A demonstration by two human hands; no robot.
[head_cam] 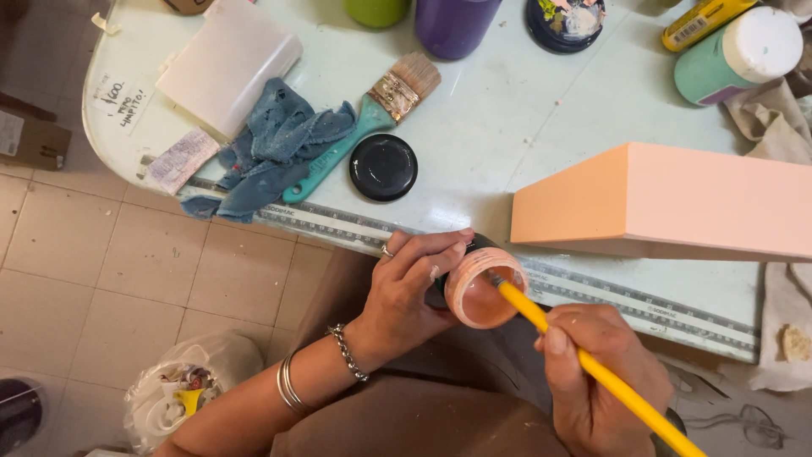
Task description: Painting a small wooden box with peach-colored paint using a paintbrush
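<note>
Here the hands dip a yellow brush [592, 364] into a paint jar [484, 288].

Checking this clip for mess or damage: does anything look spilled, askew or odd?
No spill shows. The small round jar of peach paint is held tilted in the left hand; its black round lid lies off on the pale green table. The crumpled blue rag lies over the teal-handled flat brush.

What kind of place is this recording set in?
Probably a home craft or painting corner: a paint-smeared table with paint bottles, a wide brush, and a peach-painted box, over a tiled floor.
</note>
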